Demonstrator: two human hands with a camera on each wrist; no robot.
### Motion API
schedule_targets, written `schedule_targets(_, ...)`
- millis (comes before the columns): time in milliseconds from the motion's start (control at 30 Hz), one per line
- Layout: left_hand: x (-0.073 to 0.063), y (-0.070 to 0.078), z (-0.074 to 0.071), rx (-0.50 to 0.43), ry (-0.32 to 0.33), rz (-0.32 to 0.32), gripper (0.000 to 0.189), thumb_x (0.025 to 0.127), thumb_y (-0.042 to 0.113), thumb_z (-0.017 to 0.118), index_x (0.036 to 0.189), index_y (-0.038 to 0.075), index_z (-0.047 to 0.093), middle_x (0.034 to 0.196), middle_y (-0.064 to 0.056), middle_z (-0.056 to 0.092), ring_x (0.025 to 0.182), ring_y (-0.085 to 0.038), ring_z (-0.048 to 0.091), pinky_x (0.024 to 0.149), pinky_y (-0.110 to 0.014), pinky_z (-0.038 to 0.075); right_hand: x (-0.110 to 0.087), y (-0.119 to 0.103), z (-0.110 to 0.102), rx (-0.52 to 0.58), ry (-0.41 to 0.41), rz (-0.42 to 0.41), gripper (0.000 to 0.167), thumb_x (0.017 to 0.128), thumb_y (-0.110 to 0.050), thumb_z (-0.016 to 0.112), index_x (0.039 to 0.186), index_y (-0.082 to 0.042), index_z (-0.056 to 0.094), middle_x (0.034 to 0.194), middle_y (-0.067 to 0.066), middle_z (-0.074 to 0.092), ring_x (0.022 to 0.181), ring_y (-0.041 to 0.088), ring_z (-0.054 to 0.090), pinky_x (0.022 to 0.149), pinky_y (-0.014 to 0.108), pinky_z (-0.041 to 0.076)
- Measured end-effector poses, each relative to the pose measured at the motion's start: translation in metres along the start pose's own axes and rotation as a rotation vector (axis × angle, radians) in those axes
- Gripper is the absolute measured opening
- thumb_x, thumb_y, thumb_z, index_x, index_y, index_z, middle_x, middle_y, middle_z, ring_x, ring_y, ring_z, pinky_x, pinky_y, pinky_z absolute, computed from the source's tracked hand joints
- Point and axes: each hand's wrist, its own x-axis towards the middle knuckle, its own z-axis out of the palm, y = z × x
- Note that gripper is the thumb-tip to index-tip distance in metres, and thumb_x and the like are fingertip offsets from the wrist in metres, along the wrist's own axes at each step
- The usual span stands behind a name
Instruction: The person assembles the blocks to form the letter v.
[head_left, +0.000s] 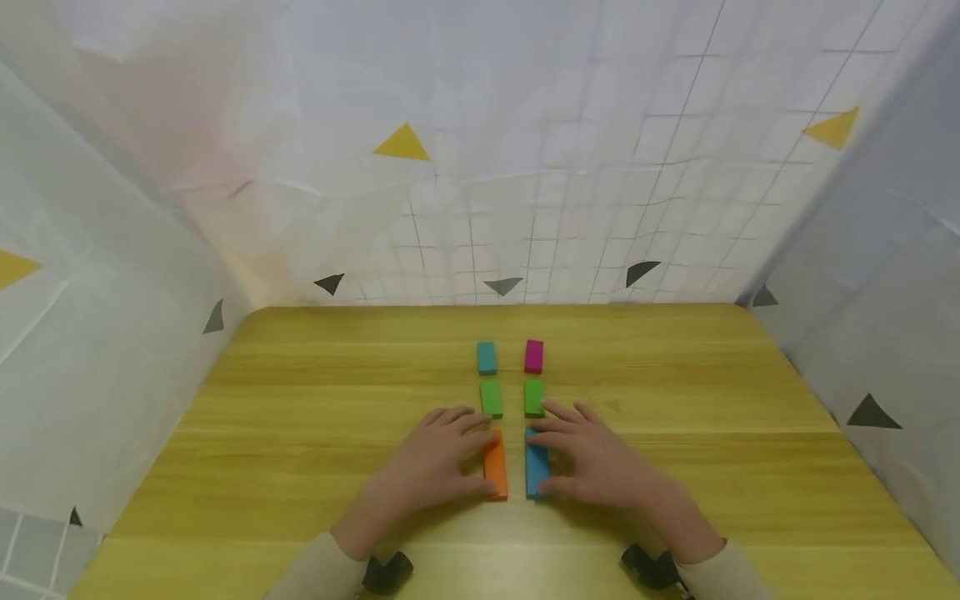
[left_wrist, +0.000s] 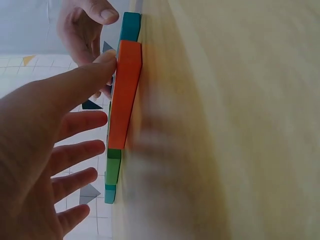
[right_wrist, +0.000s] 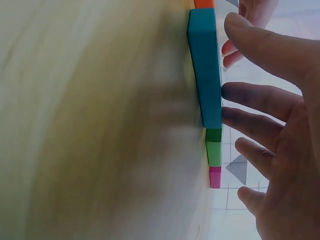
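In the head view an orange block [head_left: 495,467] and a blue block [head_left: 536,467] lie side by side on the wooden table with a narrow gap between them. My left hand [head_left: 438,458] comes in over the orange block; its thumb touches the near end and the other fingers spread toward the far end. Over the blue block is my right hand [head_left: 596,458], fingers spread; in the right wrist view its index and middle fingertips meet the upper side of the blue block [right_wrist: 205,70]. Neither hand curls round a block.
Beyond these lie two green blocks [head_left: 491,399], then a teal block [head_left: 487,358] on the left and a magenta block [head_left: 534,357] on the right. Pale sheets [head_left: 487,225] with triangles stand around the wooden table [head_left: 337,375]. Black wrist mounts [head_left: 388,573] sit below both wrists.
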Motion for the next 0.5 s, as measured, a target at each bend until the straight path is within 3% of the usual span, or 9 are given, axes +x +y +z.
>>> schedule_targets(167, 0.0022, 0.0021, -0.0004, -0.007, 0.011, 0.018, 0.068, 0.083, 0.075, 0.057, 0.132, 0.029, 0.061, 0.143, 0.005, 0.056, 0.135, -0.02, 0.047, 0.113, -0.049, 0.037, -0.0005, -0.0004, -0.0023, -0.012, -0.01, 0.01, 0.064, 0.081, -0.053, 0.075, 0.133, -0.018, 0.063, 0.149, -0.001, 0.052, 0.149, 0.031, 0.032, 0.119, 0.065, 0.017)
schedule_targets(500, -0.0005, 0.0042, -0.0004, 0.009, -0.028, 0.013, 0.077, 0.08, 0.078, 0.057, 0.138, 0.027, 0.059, 0.143, 0.003, 0.057, 0.134, -0.022, 0.048, 0.113, -0.048, 0.038, -0.0008, -0.0023, 0.0025, -0.001, -0.059, 0.058, 0.072, 0.078, -0.061, 0.075, 0.136, -0.021, 0.061, 0.152, -0.003, 0.049, 0.151, 0.028, 0.029, 0.12, 0.064, 0.014)
